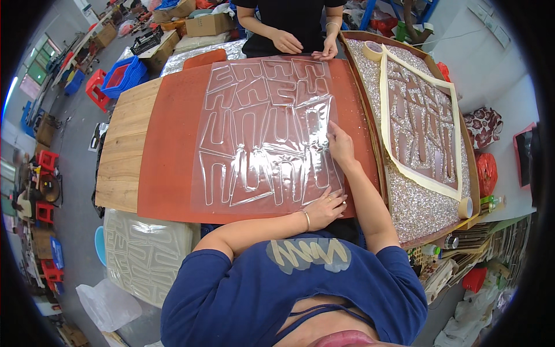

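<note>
A clear plastic sheet (248, 165) with rows of raised, looped outlines lies on the reddish-brown board (167, 150). My left hand (325, 209), with a ring and a bracelet at the wrist, rests at the sheet's near right corner, fingers extended. Farther up, my right hand (341, 143) touches the sheet's right edge, its fingers over the plastic and thumb apart. Glare covers part of the sheet beside it. Across the board, a co-worker in black has one hand (287, 42) above the far edge and the other hand (327, 49) near the sheet's far right corner.
On the right stands a shallow tray (425, 214) of glittery flakes, holding a tape-edged screen (419, 118) and tape rolls (373, 51). Wooden planks (124, 150) adjoin the board's left side. Similar sheets (144, 251) are stacked at the lower left. Blue baskets (124, 77) stand beyond.
</note>
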A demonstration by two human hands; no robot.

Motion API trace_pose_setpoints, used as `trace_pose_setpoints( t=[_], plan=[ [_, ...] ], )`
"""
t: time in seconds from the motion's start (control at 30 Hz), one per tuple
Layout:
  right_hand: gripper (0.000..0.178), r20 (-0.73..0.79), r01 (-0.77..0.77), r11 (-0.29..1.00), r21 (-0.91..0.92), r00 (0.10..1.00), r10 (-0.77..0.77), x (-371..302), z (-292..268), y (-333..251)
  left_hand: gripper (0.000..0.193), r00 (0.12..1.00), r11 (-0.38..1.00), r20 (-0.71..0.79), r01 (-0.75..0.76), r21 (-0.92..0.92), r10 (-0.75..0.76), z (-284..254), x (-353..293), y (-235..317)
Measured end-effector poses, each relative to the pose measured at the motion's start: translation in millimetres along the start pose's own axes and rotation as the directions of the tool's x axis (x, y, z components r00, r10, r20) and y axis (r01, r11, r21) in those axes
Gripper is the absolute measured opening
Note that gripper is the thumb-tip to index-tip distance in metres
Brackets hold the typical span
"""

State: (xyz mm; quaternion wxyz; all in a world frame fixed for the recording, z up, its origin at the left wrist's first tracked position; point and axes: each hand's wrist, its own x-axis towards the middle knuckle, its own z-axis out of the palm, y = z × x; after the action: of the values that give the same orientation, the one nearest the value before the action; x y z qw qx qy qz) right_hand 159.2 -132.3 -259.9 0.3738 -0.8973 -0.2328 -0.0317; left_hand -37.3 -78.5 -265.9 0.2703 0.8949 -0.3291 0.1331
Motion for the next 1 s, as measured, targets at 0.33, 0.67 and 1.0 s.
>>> trace_pose_setpoints(
  t=[0.33, 0.67, 1.0],
  plan=[
    [0.045, 0.144, -0.074, 0.943, -0.326, 0.981, 0.127, -1, -17, -15, 0.082, 0.947, 0.997, 0.318, 0.010, 0.073, -0.033, -16, 6, 9],
    [0.063, 0.201, 0.475, 0.813, -0.337, 0.880, -0.431, 7, 41, -48, 0.072, 0.932, 0.997, 0.363, -0.036, 0.070, 0.008, -18, 30, 8],
    [0.061, 0.263, 0.586, 0.759, -0.282, 0.808, -0.526, 8, 43, -37, 0.065, 0.433, 0.326, -0.391, 0.892, 0.312, -0.812, -168, -89, -198]
  ],
)
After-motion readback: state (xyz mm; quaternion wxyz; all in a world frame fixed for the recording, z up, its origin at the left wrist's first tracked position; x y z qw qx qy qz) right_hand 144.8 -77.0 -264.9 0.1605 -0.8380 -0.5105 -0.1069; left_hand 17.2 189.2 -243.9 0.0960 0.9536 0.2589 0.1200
